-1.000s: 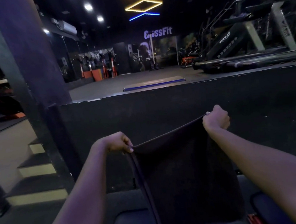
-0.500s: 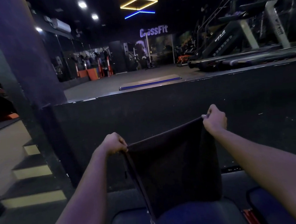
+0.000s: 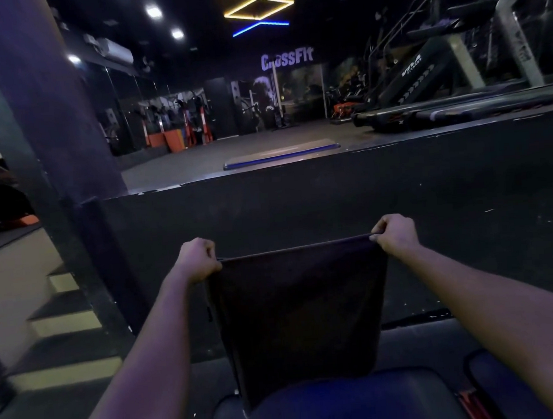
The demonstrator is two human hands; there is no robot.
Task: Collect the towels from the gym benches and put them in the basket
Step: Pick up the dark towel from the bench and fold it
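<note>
The person held the dark towel (image 3: 302,312) spread by its top corners, probably to lift it off the padded tabletop (image 3: 331,408) and let it hang flat for carrying. On both the left hand (image 3: 198,259) and the right hand (image 3: 394,235), the fingers (image 3: 379,231) were curled tight, clamped on a corner. The towel's lower end hung at the tabletop; whether it touched was unclear. No basket showed.

Towel (image 3: 298,312) above bench (image 3: 334,405), perhaps just apart.
</note>
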